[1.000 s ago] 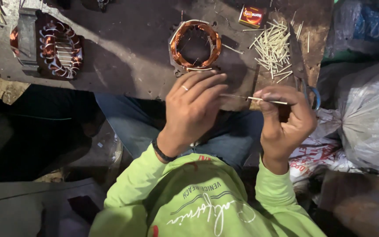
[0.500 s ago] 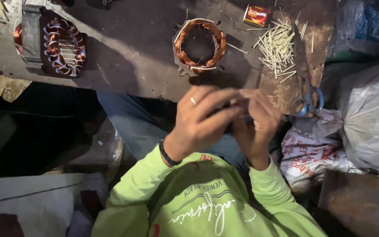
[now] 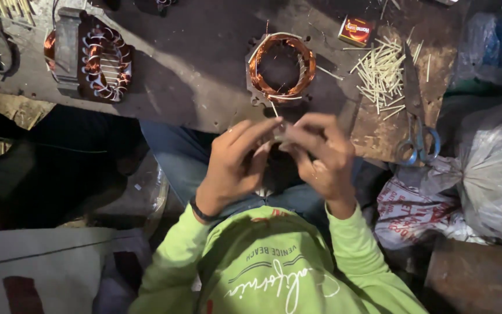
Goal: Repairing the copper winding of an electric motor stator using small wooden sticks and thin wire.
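My left hand (image 3: 233,166), with a ring and a dark wristband, and my right hand (image 3: 321,157) meet fingertip to fingertip over my lap. Together they pinch a thin pale stick (image 3: 275,110), whose tip pokes up between the fingers. Just beyond the hands, a stator with copper windings (image 3: 281,65) lies flat on the dark worn workbench (image 3: 193,64). My green long-sleeved shirt fills the lower part of the view.
A second stator with copper coils (image 3: 94,55) lies at the bench's left. A pile of pale sticks (image 3: 382,70), a small red-orange box (image 3: 357,30) and blue-handled scissors (image 3: 416,139) lie to the right. Plastic bags (image 3: 495,174) crowd the right side.
My right hand, which held the stick out to the right, has come in to meet the left. Both hands now close on the stick nearer the copper stator.
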